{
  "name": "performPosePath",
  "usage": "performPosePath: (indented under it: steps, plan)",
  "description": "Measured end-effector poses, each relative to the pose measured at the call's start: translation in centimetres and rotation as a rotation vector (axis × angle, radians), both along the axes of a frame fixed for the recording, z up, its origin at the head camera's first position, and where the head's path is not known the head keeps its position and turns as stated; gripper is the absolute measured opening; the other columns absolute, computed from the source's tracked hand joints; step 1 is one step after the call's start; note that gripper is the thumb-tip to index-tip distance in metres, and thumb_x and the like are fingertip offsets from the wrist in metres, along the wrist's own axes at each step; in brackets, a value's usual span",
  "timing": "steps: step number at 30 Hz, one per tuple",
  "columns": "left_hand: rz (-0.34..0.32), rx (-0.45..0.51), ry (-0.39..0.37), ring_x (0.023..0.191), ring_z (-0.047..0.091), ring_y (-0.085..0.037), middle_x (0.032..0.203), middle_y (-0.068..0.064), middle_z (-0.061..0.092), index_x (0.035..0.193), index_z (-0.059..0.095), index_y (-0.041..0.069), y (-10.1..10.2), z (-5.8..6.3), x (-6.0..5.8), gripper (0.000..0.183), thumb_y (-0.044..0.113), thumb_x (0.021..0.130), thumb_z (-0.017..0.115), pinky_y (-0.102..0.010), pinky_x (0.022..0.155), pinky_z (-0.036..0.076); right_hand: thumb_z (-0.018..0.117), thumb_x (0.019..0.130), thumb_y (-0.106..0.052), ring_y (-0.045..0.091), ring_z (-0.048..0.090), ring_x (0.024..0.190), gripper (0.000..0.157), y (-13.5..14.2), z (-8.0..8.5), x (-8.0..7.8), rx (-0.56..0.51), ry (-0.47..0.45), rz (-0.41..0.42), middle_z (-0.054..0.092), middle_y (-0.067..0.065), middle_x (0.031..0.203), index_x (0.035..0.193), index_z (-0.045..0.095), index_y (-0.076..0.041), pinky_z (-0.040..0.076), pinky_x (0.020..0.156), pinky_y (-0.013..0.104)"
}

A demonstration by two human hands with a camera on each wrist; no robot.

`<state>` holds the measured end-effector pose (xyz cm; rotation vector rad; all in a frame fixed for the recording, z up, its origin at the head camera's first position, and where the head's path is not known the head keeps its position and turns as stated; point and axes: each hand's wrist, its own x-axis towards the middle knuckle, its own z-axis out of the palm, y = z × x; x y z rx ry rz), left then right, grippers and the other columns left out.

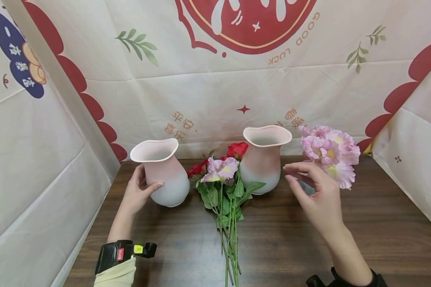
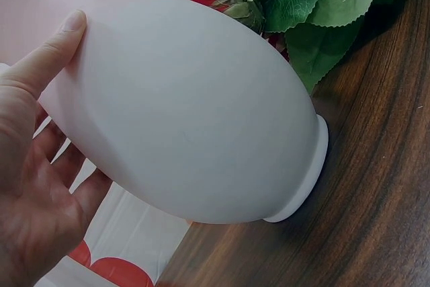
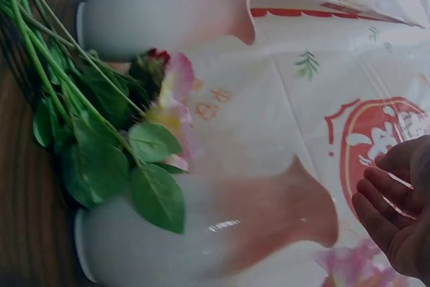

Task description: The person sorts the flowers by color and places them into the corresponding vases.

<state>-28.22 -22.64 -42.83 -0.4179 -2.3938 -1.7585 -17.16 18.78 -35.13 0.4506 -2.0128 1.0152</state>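
My left hand (image 1: 136, 193) grips a pink-to-grey vase (image 1: 169, 179) at its left side, the thumb lying across the front. In the left wrist view that vase (image 2: 195, 99) has its base at the wooden table. A matching vase (image 1: 263, 159) stands upright to the right. Beside it my right hand (image 1: 321, 195) hovers with fingers loosely bent and nothing between them. Behind that hand are pink flowers (image 1: 332, 149); a grey-blue thing (image 1: 306, 187) below them is mostly hidden. Between the two vases lies a bunch of red roses (image 1: 238, 150) and a pale purple flower (image 1: 220, 169) with long green stems (image 1: 231, 235).
The dark wooden table (image 1: 280, 247) meets a printed white cloth (image 1: 215, 91) at its back edge. More cloth hangs along the left and right sides. The flower stems run toward the front edge.
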Motion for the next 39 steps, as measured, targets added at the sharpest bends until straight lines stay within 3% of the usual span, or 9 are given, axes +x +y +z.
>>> performPosePath:
  steps: [13, 21, 27, 33, 39]
  plan:
    - [0.001, -0.004, -0.012, 0.136, 0.032, -0.033, 0.148, -0.018, 0.036, 0.146, 0.029, 0.010, 0.0, 0.1, 0.1, 0.076, 0.012, 0.084, 0.073, -0.063, 0.112, 0.027, 0.073, 0.079, 0.005, 0.013, 0.066, 0.088, 0.024, -2.9, -4.1, -0.8, 0.053, -0.200, 0.111, 0.073, 0.006, 0.095, 0.099, 0.069, -0.007, 0.054, 0.079, 0.013]
    - [-0.006, 0.001, 0.007, 0.135, 0.033, -0.035, 0.147, -0.019, 0.036, 0.146, 0.029, 0.008, 0.0, 0.0, 0.1, 0.075, 0.009, 0.084, 0.072, -0.064, 0.111, 0.027, 0.072, 0.082, -0.001, 0.012, 0.066, 0.089, 0.021, -4.4, -5.9, -1.2, 0.030, -0.298, 0.180, 0.072, 0.004, 0.096, 0.101, 0.068, -0.009, 0.059, 0.076, 0.028]
    - [-0.010, 0.006, 0.008, 0.135, 0.033, -0.035, 0.147, -0.019, 0.037, 0.146, 0.029, 0.008, 0.0, 0.0, 0.0, 0.075, 0.009, 0.084, 0.072, -0.064, 0.111, 0.027, 0.070, 0.085, -0.004, 0.018, 0.067, 0.088, 0.019, -5.8, -7.2, -1.4, -0.042, -0.410, 0.277, 0.071, 0.009, 0.097, 0.104, 0.067, -0.004, 0.061, 0.075, 0.030]
    - [-0.012, 0.007, 0.016, 0.135, 0.033, -0.035, 0.147, -0.019, 0.037, 0.146, 0.029, 0.007, 0.0, 0.0, -0.1, 0.075, 0.008, 0.084, 0.072, -0.064, 0.111, 0.027, 0.066, 0.088, -0.004, 0.030, 0.066, 0.095, 0.022, -7.4, -8.9, -1.7, -0.186, -0.615, 0.406, 0.068, 0.022, 0.104, 0.109, 0.064, 0.001, 0.061, 0.080, 0.033]
    - [-0.028, 0.023, 0.039, 0.134, 0.034, -0.034, 0.146, -0.020, 0.038, 0.145, 0.029, 0.005, 0.0, -0.1, -0.1, 0.074, 0.004, 0.084, 0.071, -0.064, 0.110, 0.028, 0.065, 0.087, 0.002, 0.032, 0.066, 0.096, 0.027, -8.5, -10.1, -2.0, -0.213, -0.705, 0.417, 0.067, 0.025, 0.106, 0.113, 0.061, 0.007, 0.060, 0.082, 0.039]
